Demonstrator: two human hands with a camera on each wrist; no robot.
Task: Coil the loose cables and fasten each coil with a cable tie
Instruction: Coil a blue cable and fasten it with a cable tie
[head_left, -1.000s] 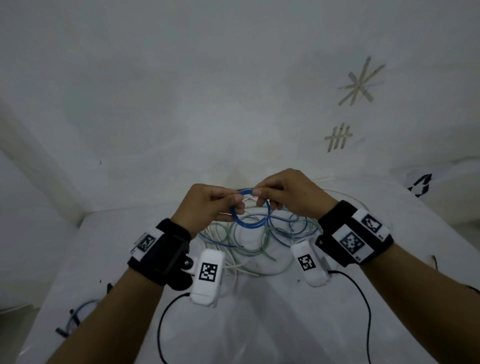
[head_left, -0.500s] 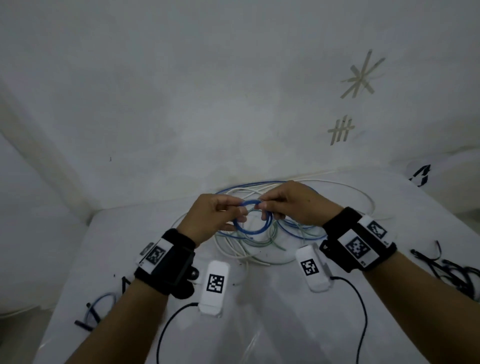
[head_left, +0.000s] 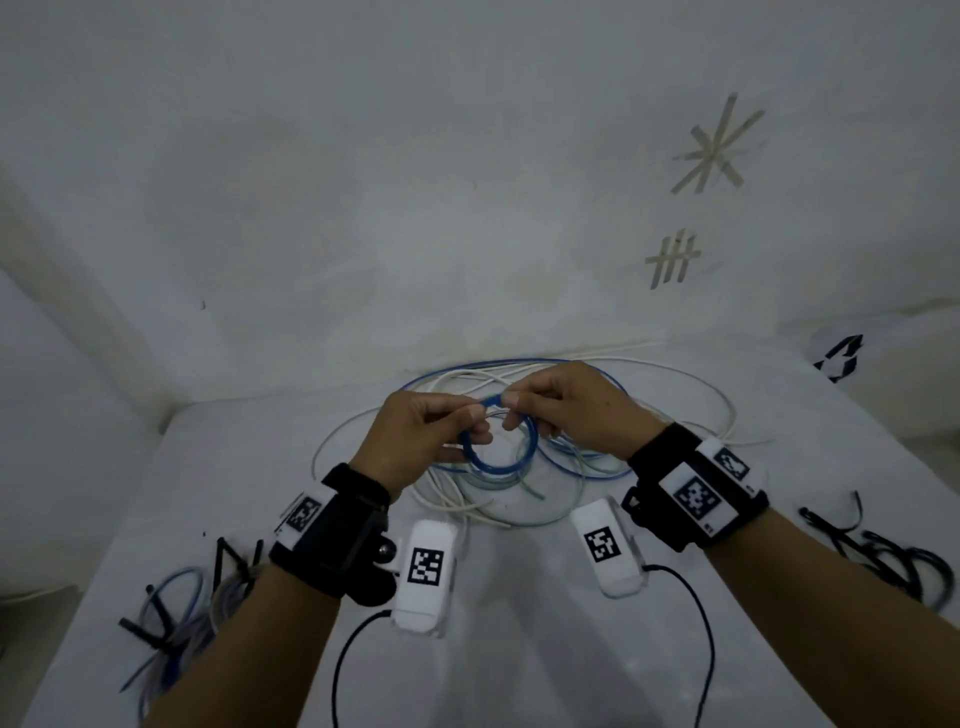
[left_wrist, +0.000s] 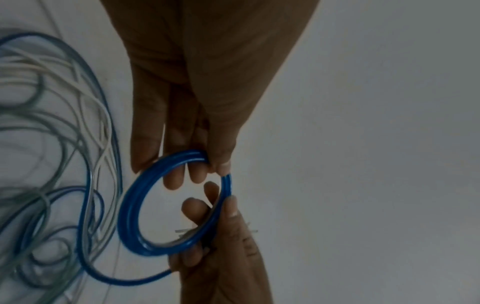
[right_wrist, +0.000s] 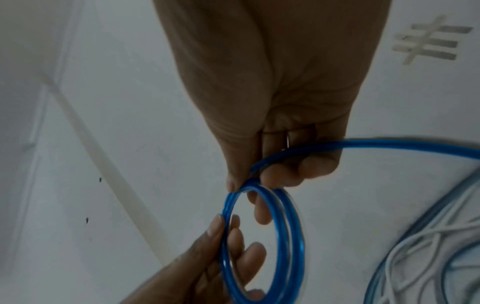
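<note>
A small blue cable coil (head_left: 497, 460) of a few turns hangs above the white table (head_left: 519, 665). My left hand (head_left: 470, 423) pinches its left top between thumb and fingers. The right hand (head_left: 519, 410) pinches the top right beside it. In the left wrist view the coil (left_wrist: 130, 216) hangs between the left fingers (left_wrist: 197, 172) above and the right fingers (left_wrist: 197, 207) below. In the right wrist view the blue cable's loose tail (right_wrist: 389, 144) runs from the right fingers (right_wrist: 275, 176) off to the right, toward the pile.
A loose pile of white, grey-green and blue cables (head_left: 566, 483) lies under the hands, close to the wall. Tied coils (head_left: 176, 613) sit at the front left edge. Black cable ties (head_left: 883, 556) lie at the right.
Both hands keep hold of the blue coil. The view has tilted down, so more of the table, the tied coils and the black ties now show.
</note>
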